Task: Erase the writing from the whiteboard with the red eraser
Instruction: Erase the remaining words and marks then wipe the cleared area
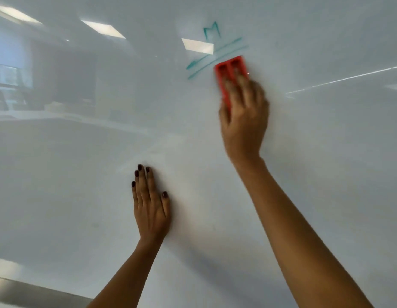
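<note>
1. Red eraser [230, 73]: upper centre-right of the whiteboard [326, 52], pressed flat against it. Long axis runs up and down the board, leaning slightly to the left at the top. The exposed upper end shows two recessed rectangular pockets side by side; the lower end is covered by fingers. Blurred, so finer detail cannot be made out.
2. Writing [212, 31]: teal marker. One letter-like mark resembling an "M" sits above the eraser; below it, two smeared slanted strokes [206, 61] rise from lower left to upper right. The eraser's top left corner lies just beside the right part of these strokes.
3. Right hand [243, 121]: arm extended up the board from the lower right corner, forearm bare. Palm faces the board, fingers pointing up and lying along the eraser's back, thumb on its left edge. The hand is closed around the eraser in a flat clamping grip.
4. Left hand [151, 207]: lower centre, well apart from the eraser. Forearm rises from the bottom edge. Palm flat on the board, fingers straight and close together, pointing up, thumb just beside them; it holds nothing. Nails carry dark polish.
5. Whiteboard: glossy white surface filling the view, reflecting ceiling light panels [197, 46] and a dim room at left.
</note>
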`<act>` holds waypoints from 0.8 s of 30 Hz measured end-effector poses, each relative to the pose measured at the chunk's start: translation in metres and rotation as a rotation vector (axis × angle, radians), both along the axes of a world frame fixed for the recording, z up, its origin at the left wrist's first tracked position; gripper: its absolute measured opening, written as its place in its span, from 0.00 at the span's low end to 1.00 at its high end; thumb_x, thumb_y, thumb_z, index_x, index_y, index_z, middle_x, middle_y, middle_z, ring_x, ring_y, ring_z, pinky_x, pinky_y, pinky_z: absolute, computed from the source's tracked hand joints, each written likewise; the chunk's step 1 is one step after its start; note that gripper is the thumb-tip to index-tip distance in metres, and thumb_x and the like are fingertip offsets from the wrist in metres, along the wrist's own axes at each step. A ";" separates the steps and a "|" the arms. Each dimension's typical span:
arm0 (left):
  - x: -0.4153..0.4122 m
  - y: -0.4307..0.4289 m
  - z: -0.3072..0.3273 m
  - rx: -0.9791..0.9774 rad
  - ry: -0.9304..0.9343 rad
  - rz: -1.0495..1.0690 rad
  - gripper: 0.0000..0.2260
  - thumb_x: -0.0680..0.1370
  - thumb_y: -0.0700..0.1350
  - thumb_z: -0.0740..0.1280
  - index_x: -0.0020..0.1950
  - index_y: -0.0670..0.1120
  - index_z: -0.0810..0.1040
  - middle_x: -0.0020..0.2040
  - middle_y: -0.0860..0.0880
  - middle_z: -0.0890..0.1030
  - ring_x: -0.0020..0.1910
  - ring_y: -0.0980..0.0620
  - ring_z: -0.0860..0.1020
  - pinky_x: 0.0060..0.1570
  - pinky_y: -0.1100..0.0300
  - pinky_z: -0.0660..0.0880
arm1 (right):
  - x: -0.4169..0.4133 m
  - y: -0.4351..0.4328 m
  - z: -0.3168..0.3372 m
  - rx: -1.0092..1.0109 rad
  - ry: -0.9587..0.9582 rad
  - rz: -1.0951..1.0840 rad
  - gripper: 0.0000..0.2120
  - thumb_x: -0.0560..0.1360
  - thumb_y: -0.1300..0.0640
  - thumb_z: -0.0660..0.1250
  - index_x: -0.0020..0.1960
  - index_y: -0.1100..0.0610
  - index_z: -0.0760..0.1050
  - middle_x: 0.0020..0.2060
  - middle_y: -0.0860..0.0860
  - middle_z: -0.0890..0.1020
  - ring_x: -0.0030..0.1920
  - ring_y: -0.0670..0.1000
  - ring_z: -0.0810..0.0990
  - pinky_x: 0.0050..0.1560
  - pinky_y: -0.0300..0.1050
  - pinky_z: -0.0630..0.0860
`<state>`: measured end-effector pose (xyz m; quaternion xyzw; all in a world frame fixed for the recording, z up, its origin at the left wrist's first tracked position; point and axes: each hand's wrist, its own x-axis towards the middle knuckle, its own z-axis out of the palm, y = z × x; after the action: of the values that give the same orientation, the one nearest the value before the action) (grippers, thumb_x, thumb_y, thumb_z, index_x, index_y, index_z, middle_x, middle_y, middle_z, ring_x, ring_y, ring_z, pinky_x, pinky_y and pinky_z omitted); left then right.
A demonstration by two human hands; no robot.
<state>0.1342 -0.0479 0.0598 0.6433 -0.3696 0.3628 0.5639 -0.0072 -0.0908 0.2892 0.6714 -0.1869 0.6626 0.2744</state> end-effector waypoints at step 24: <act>0.003 -0.013 0.119 -0.065 -0.111 0.099 0.26 0.83 0.46 0.49 0.81 0.43 0.50 0.81 0.45 0.52 0.80 0.48 0.49 0.78 0.49 0.47 | -0.013 -0.019 0.085 0.252 -0.346 -0.164 0.21 0.81 0.54 0.56 0.74 0.50 0.65 0.74 0.48 0.67 0.71 0.53 0.67 0.65 0.45 0.67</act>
<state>0.1371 -0.0611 0.1784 0.6211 -0.3561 0.4371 0.5443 -0.0204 -0.1101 0.3739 0.5593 -0.3663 0.7148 0.2051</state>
